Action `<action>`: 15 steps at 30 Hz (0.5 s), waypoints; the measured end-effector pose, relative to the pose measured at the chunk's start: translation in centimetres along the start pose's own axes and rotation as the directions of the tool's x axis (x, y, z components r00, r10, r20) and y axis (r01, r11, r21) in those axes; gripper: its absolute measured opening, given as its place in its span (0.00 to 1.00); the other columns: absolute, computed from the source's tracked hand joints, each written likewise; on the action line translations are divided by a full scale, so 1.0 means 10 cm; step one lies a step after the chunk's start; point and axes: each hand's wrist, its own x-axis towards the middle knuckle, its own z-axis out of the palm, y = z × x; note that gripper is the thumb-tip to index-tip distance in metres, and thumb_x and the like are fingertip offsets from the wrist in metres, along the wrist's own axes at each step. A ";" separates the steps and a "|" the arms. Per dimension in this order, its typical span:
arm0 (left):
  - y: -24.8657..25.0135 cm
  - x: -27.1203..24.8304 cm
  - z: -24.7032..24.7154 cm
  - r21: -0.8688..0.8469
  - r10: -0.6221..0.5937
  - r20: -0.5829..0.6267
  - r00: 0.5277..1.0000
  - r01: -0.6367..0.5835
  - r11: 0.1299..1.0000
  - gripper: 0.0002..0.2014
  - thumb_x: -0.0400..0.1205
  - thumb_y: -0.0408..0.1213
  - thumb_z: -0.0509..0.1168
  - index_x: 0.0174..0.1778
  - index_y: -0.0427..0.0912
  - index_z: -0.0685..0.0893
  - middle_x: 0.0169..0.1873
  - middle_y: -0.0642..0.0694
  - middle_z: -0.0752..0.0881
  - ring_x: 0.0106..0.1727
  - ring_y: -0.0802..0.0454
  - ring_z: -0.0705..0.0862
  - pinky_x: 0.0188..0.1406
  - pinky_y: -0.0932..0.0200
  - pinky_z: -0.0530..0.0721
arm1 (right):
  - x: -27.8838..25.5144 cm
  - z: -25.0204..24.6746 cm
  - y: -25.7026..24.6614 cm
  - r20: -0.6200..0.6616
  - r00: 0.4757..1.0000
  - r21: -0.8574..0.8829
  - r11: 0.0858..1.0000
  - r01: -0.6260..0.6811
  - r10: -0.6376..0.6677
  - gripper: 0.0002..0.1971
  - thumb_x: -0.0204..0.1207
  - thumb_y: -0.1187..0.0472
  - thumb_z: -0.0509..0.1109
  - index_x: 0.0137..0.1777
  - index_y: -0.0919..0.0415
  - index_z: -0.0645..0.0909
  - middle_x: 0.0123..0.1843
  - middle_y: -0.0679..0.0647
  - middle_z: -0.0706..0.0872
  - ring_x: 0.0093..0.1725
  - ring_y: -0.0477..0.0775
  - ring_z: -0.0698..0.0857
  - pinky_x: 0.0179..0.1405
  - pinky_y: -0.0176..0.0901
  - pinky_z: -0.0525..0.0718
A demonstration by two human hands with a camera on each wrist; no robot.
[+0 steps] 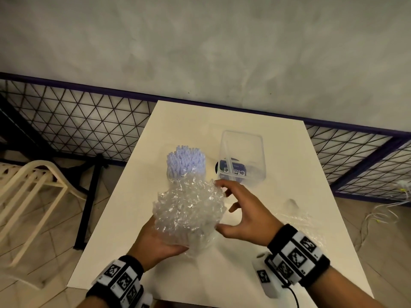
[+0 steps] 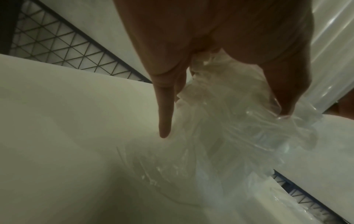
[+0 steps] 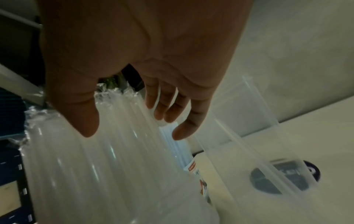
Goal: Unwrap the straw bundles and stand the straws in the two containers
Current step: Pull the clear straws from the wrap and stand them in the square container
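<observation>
My left hand (image 1: 169, 243) grips the lower end of a straw bundle (image 1: 189, 210) from below, holding it above the white table (image 1: 266, 134). Crinkled clear plastic wrap (image 2: 229, 128) still covers the bundle. My right hand (image 1: 229, 207) hovers open just right of it, fingers (image 3: 166, 112) spread over the wrapped straws (image 3: 114, 151), one fingertip at the plastic's edge. Behind the bundle, pale lilac straws (image 1: 185, 163) stand upright in one container, whose body is mostly hidden. To their right stands an empty clear container (image 1: 242, 156) with a blue label (image 3: 283, 177) showing through it.
A loose sheet of clear wrap (image 1: 298, 221) lies on the table by my right wrist. A black wire-mesh fence (image 1: 77, 121) runs behind the table. A cream chair (image 1: 33, 190) stands on the floor at left, and white cables (image 1: 389, 210) lie at right.
</observation>
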 end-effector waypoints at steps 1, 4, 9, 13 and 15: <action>-0.02 0.02 0.00 -0.004 0.005 -0.020 1.000 -0.005 1.000 0.36 0.54 0.36 0.86 0.58 0.32 0.83 0.42 0.50 0.90 0.43 0.74 0.87 0.40 0.82 0.79 | 0.05 0.00 -0.02 0.016 1.000 -0.023 1.000 -0.011 0.011 0.42 0.60 0.48 0.78 0.76 0.40 0.65 0.68 0.37 0.75 0.64 0.44 0.75 0.52 0.38 0.83; -0.03 0.01 0.01 -0.030 0.052 -0.032 0.998 -0.053 0.998 0.47 0.47 0.52 0.88 0.59 0.29 0.84 0.45 0.48 0.93 0.49 0.67 0.89 0.45 0.82 0.78 | 0.15 0.00 -0.01 0.074 0.997 -0.052 0.998 -0.020 0.024 0.43 0.60 0.50 0.80 0.77 0.45 0.66 0.62 0.40 0.78 0.57 0.43 0.77 0.48 0.39 0.84; -0.05 0.02 0.03 -0.035 0.085 -0.039 0.996 -0.087 0.996 0.51 0.45 0.59 0.86 0.61 0.34 0.82 0.50 0.47 0.92 0.53 0.59 0.90 0.52 0.72 0.84 | 0.19 0.04 -0.02 0.123 0.992 -0.078 0.997 0.029 -0.019 0.34 0.63 0.60 0.81 0.69 0.44 0.74 0.52 0.35 0.82 0.47 0.42 0.81 0.41 0.39 0.84; -0.07 0.04 0.01 0.036 0.094 -0.037 0.995 -0.093 0.995 0.48 0.46 0.62 0.85 0.62 0.45 0.82 0.52 0.54 0.91 0.56 0.61 0.89 0.60 0.65 0.83 | 0.19 0.03 0.02 0.080 0.997 -0.065 0.998 -0.003 0.008 0.28 0.63 0.60 0.81 0.65 0.51 0.79 0.49 0.44 0.88 0.42 0.46 0.85 0.41 0.41 0.87; -0.08 0.05 -0.01 0.042 0.085 -0.030 0.996 -0.084 0.996 0.49 0.46 0.62 0.85 0.62 0.46 0.82 0.53 0.54 0.91 0.56 0.59 0.89 0.62 0.59 0.83 | 0.20 0.01 0.04 0.075 0.997 -0.060 0.998 -0.026 0.031 0.29 0.63 0.58 0.84 0.65 0.52 0.81 0.51 0.47 0.89 0.42 0.47 0.87 0.43 0.43 0.89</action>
